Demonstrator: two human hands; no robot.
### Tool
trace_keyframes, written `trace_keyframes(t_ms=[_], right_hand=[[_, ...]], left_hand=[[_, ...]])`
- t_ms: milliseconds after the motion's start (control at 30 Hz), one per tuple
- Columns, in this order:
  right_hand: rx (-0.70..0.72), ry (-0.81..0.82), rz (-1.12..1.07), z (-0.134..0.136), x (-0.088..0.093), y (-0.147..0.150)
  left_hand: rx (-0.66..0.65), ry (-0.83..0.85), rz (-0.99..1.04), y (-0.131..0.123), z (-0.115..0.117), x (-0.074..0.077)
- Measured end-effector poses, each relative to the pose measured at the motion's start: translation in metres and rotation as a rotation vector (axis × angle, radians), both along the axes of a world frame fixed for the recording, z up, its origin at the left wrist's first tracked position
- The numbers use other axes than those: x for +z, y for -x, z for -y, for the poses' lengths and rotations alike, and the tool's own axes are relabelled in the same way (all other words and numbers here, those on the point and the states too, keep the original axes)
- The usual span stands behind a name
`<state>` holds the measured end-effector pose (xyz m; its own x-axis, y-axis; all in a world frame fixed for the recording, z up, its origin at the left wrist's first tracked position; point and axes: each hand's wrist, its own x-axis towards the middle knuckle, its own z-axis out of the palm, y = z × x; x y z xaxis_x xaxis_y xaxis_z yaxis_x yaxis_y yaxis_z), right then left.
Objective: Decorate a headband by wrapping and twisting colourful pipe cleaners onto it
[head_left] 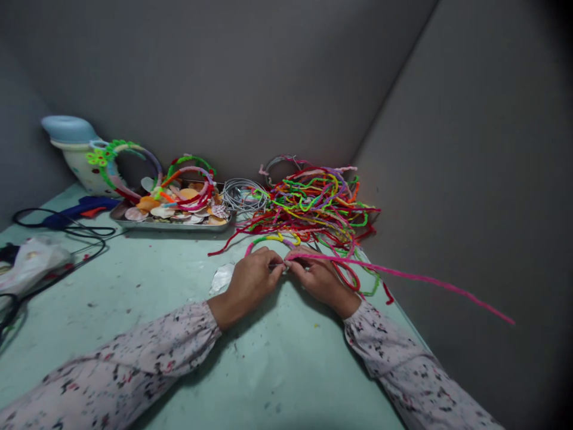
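Note:
My left hand (254, 276) and my right hand (319, 278) meet over the table, their fingertips pinched close together. Between them is a ring partly wrapped in coloured fuzzy stems (280, 237), pink, green, yellow and purple, curving up behind the fingers. From the fingers of my right hand a long pink fuzzy stem (416, 276) stretches out to the right, past the table's edge. My left hand grips the ring near its end. The exact contact at the fingertips is too small to make out.
Behind lies a tangled heap of fuzzy stems (313, 200), beside a grey wire coil (245, 196). A metal tray (174, 226) holds shells and wrapped rings. At left are a bottle (78, 152), a blue glue gun (76, 212), a black cable (85, 232) and a plastic bag (40, 261).

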<state>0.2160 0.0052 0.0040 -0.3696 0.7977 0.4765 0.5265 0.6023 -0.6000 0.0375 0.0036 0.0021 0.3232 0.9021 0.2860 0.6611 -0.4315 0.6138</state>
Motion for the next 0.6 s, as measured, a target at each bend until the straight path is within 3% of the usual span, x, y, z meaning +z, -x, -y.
trace_keyframes(t_ms=[600], right_hand=[[-0.035, 0.035, -0.016, -0.0002, -0.0029, 0.0008]], left_hand=[[-0.013, 0.052, 0.087, 0.0002, -0.0003, -0.0036]])
